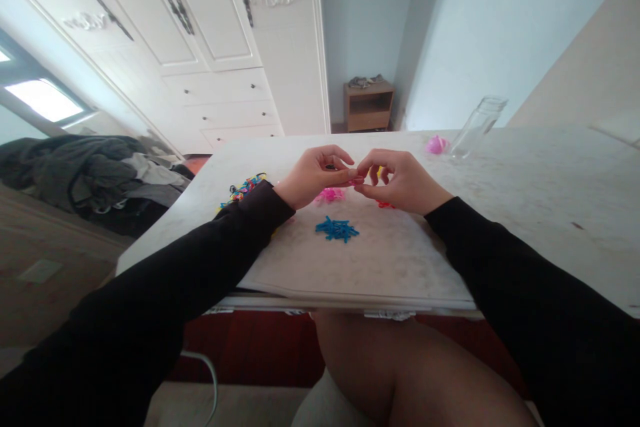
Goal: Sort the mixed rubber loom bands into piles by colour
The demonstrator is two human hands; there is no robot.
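My left hand (314, 175) and my right hand (400, 180) meet above the white table (525, 180), fingertips pinched together on one small pink piece (356, 180). A pile of pink pieces (330, 195) lies just under my left hand. A cluster of blue pieces (337, 229) lies nearer to me on a pale mat (370, 267). A few red pieces (384, 205) peek out under my right hand. Both arms wear black sleeves.
A heap of mixed coloured pieces (243, 188) lies at the table's left edge. At the far right stand a clear glass jar (477, 127) and a pink lid (437, 144). Beyond are white cupboards, a small wooden nightstand (369, 107) and a pile of clothes (95, 170) on the left.
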